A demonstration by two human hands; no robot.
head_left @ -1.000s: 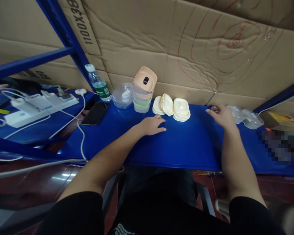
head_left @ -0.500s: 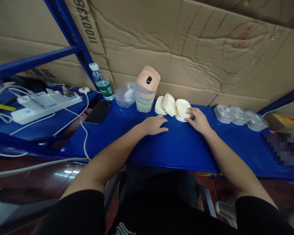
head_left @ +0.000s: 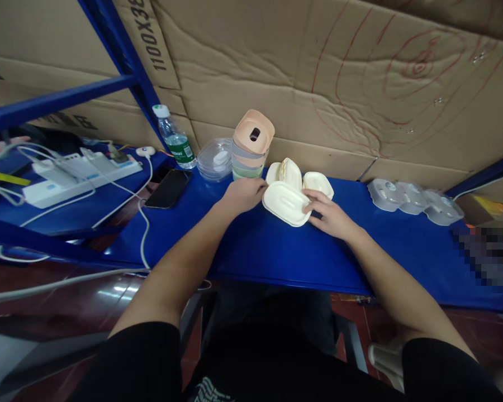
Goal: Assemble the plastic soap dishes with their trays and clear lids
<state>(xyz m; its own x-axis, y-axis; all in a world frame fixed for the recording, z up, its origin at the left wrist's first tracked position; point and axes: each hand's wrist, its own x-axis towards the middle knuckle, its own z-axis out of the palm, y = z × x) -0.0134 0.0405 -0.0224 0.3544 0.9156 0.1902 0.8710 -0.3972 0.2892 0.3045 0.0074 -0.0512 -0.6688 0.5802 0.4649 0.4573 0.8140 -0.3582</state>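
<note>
Between my two hands a cream-coloured shallow lid-like piece [head_left: 285, 204], oblong with rounded corners, is held tilted above the blue table. My right hand [head_left: 330, 215] pinches its right end, thumb below and fingers on top. At its left end is my left hand [head_left: 243, 196], its fingers curled at the edge and partly hidden. Just behind, more cream pieces [head_left: 292, 172] lean together in a pile. Another cream piece [head_left: 318, 183] lies behind my right fingers. Beside my left hand rises a stack of peach, grey and green containers [head_left: 254, 134].
Clear plastic lids [head_left: 214, 161], a water bottle [head_left: 178, 145] and a black phone [head_left: 168, 188] are on the left of the blue table [head_left: 285, 259]. Three clear containers [head_left: 414, 198] stand right. A power strip [head_left: 79, 178] with white cables lies far left; cardboard [head_left: 293, 72] walls the back.
My right hand has lifted a cream piece from the right pile and brought it left and nearer. My left hand has moved left and back to meet the piece's left end.
</note>
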